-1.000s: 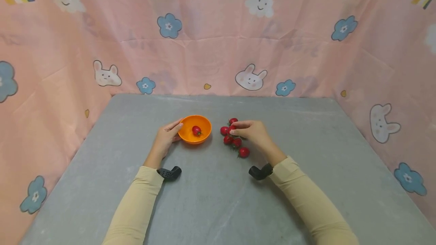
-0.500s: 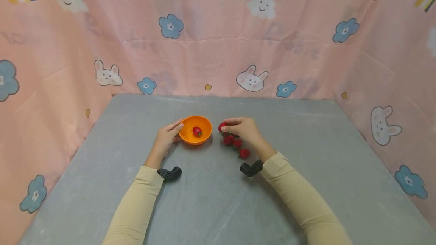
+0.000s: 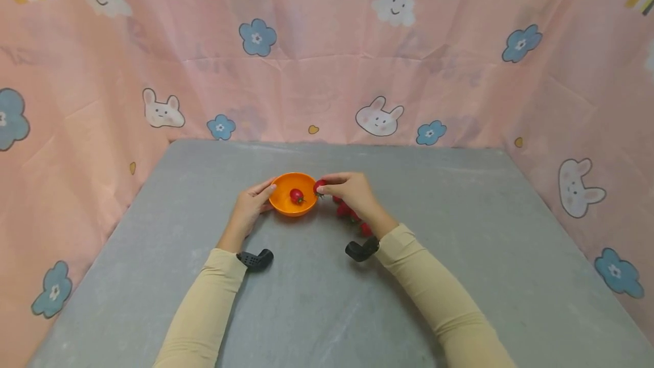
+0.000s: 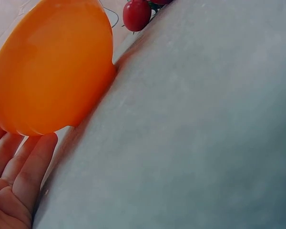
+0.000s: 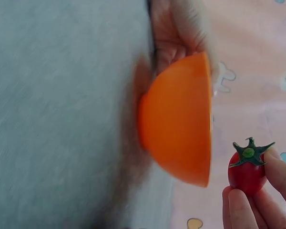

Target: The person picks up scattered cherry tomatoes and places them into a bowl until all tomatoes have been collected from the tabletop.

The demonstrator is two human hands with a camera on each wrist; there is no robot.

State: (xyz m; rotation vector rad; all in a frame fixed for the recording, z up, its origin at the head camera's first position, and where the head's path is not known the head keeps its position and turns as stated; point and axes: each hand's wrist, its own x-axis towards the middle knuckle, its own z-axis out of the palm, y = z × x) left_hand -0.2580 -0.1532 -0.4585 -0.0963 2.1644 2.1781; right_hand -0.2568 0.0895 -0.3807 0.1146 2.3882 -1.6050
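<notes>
An orange bowl (image 3: pixel 282 203) stands on the table with one red cherry tomato (image 3: pixel 296 195) inside. My left hand (image 3: pixel 247 207) holds the bowl at its left side, thumb at the rim; in the left wrist view the fingers (image 4: pixel 31 174) touch its outer wall. Between thumb and fingertips, my right hand (image 3: pixel 356 192) pinches another cherry tomato (image 5: pixel 247 175), its green calyx showing. This tomato is at the bowl's right rim in the head view, and above rim level in the right wrist view. Several more cherry tomatoes (image 3: pixel 344 210) lie under and beside the right hand, which partly hides them.
The grey table (image 3: pixel 306 300) reaches back to a pink printed curtain (image 3: pixel 306 84) that encloses the far side and both flanks. A black device (image 3: pixel 257 260) sits on the left wrist, and a similar black device (image 3: pixel 361 250) on the right.
The right hand has lifted one tomato from the group and carried it left to the bowl's rim. My left hand and the bowl have stayed almost still.
</notes>
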